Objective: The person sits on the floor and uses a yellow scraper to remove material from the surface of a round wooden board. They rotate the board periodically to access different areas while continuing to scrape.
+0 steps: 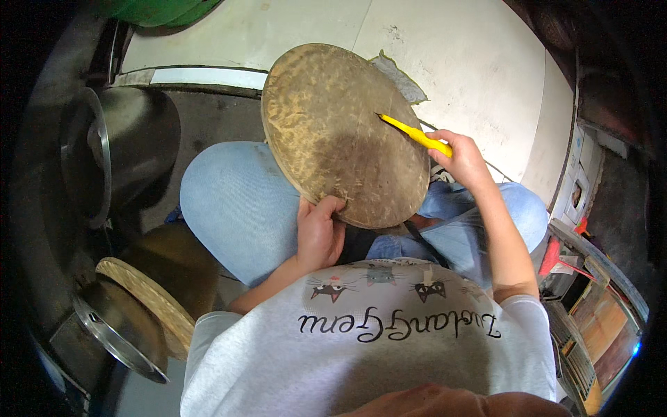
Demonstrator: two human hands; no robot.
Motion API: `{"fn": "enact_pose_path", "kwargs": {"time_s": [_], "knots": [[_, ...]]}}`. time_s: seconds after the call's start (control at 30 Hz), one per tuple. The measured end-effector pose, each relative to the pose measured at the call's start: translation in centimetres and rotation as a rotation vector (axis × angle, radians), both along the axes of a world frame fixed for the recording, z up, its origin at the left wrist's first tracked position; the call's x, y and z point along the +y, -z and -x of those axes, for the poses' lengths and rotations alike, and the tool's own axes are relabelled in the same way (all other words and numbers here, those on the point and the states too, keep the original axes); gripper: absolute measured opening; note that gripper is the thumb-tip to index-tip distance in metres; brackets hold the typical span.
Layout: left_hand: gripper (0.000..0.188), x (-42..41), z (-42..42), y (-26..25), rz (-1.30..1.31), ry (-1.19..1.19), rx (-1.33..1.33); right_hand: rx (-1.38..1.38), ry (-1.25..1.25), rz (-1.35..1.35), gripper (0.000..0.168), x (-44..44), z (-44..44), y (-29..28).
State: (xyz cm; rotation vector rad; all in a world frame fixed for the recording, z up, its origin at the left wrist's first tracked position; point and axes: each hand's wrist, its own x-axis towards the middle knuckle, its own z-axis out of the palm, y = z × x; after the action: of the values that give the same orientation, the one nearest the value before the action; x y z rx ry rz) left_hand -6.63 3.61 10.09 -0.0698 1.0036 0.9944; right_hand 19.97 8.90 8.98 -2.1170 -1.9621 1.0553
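Note:
A round, worn wooden board [338, 130] is held tilted above my lap. My left hand [322, 229] grips its lower edge, thumb on the upper face and the other fingers hidden beneath. My right hand [458, 156] is closed on a yellow-handled pointed tool [414, 134], perhaps a craft knife. The tool's dark tip lies over the board's face, right of the middle; whether it touches cannot be told. A grey, ragged-edged scrap [400, 78] lies just beyond the board's upper right edge.
Ahead is a pale panelled surface [469, 68], with a green object [161, 10] at its far left. A large dark metal vessel [140, 140] lies to the left. Another round board [148, 302] and a metal-rimmed vessel [122, 333] are at lower left. A framed rack [599, 323] stands at right.

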Motion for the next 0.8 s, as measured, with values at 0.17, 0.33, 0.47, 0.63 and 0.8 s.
{"fn": "enact_pose_path", "kwargs": {"time_s": [0.17, 0.33, 0.47, 0.63, 0.8], "knots": [[0.048, 0.1, 0.2, -0.8, 0.004, 0.011, -0.071, 0.126, 0.130, -0.128, 0.030, -5.0, 1.0, 2.4], [0.051, -0.1, 0.5, -0.4, -0.050, 0.058, -0.068, -0.170, 0.081, -0.054, 0.028, -6.2, 0.8, 0.0], [0.052, 0.0, 0.6, -0.7, -0.043, 0.076, -0.082, -0.336, 0.079, 0.003, 0.027, -5.2, 0.8, -2.4], [0.051, -0.1, 0.2, -0.6, -0.018, 0.042, -0.023, -0.298, 0.054, 0.037, 0.022, -3.4, 0.9, 1.4], [0.050, -0.1, 0.2, -0.2, 0.028, -0.005, -0.034, -0.318, 0.006, 0.105, 0.022, 0.1, 1.3, 1.1]]}}
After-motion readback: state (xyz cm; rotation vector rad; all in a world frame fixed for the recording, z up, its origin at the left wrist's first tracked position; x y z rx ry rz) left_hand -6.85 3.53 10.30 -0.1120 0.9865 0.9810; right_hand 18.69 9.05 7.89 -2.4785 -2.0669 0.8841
